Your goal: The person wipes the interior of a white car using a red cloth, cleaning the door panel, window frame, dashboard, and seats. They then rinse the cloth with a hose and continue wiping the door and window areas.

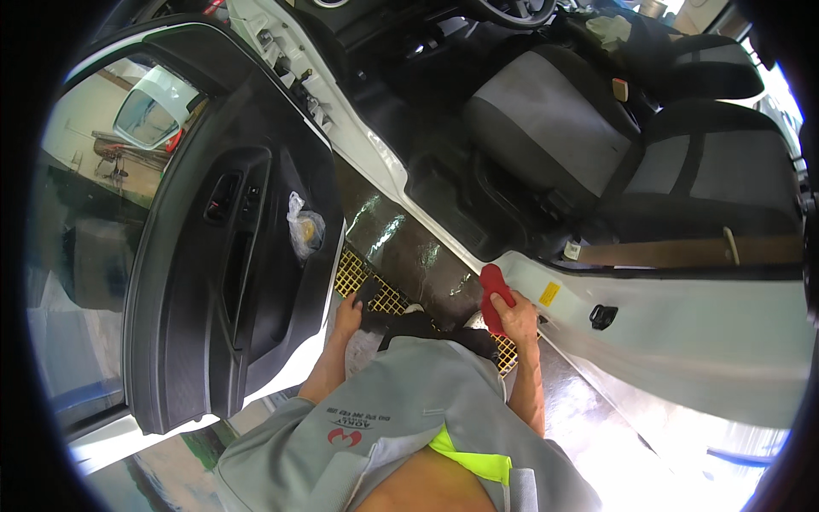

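My right hand (519,318) grips a folded red cloth (492,294) beside the white door sill (441,237) of a vehicle. The cloth's upper end is over the sill's rear corner; whether it touches cannot be made out. My left hand (349,316) is low, near the rear edge of the open front door (281,288). Its fingers are closed on a dark, flat item (367,290), perhaps a cloth, too dim to name surely. A knotted clear plastic bag (306,227) with something yellowish inside is in the door panel's pocket.
Inside the cab are grey-and-black seats (556,115), a black floor mat (448,198) and a steering wheel (518,13). A brown seat belt (672,251) runs along the seat's side. Yellow floor grating (391,297) and wet, shiny floor (390,237) lie below. A side mirror (150,115) shows through the door window.
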Tool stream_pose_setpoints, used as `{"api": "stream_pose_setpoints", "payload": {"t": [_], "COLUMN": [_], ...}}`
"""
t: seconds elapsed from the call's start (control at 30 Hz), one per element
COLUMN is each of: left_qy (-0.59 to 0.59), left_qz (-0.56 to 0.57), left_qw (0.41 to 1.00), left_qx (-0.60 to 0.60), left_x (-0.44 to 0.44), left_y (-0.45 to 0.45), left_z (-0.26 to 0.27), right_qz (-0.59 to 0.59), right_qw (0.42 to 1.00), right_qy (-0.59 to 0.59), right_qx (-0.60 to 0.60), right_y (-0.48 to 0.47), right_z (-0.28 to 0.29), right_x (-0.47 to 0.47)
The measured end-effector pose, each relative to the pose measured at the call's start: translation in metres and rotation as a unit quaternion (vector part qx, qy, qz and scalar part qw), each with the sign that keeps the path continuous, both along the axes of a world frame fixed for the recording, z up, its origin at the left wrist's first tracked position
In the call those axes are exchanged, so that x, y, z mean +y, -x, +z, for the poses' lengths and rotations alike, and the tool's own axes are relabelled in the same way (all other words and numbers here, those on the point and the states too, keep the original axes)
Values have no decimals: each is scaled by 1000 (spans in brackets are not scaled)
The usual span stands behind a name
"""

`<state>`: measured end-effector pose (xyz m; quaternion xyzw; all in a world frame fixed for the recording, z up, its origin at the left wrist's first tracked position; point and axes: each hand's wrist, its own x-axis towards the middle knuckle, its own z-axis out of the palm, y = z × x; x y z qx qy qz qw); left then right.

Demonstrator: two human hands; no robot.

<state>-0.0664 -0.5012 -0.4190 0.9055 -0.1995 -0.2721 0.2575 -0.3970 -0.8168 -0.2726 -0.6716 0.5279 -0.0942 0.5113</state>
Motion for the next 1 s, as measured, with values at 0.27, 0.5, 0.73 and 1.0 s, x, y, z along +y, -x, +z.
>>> {"api": "stream_pose_setpoints", "payload": {"t": [0.27, 0.5, 0.73, 1.0], "left_qy": [128, 78, -179, -218], "left_qz": [102, 102, -146, -475], "left_qw": [986, 986, 956, 835], "left_qx": [28, 103, 180, 173], "left_x": [-90, -143, -179, -228], "left_y": [-16, -127, -165, -153], "left_z": [58, -20, -98, -114], "right_qz": [95, -164, -428, -706], "right_qw": [991, 950, 824, 586], "right_qy": [5, -95, -149, -260], "right_qx": [98, 247, 340, 300], "right_y": [-16, 13, 79, 11], "right_z": [-29, -103, -96, -68], "right_x": [-20, 13, 201, 402]}}
